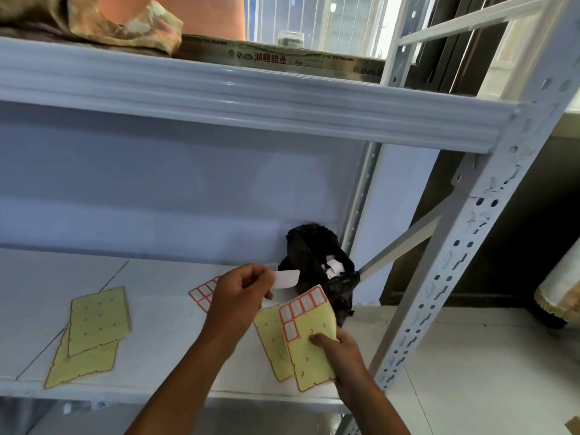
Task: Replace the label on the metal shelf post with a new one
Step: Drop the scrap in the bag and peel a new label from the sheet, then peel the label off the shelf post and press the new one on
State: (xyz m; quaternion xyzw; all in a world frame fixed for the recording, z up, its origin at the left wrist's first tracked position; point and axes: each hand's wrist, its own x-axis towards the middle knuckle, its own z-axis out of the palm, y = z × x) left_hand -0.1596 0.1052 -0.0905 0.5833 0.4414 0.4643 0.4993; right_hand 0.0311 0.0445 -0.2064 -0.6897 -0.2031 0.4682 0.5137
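Right hand [337, 351] grips a yellow red-bordered label sheet [309, 346]; left hand [240, 291] pinches a small white peeled label [286, 278] above the white metal shelf [157, 309].

Black plastic bag [317, 246] on shelf board [163, 277]; crumpled cloth [125, 23] on upper shelf.

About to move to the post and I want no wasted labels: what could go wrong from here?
1. The peeled white label hangs loose from the left hand; it could curl and stick to itself or the fingers.
2. It sits just beside the open black bag and might catch on the plastic.
3. The right hand pinches the label sheet by one thumb at the shelf edge; it may slip off.
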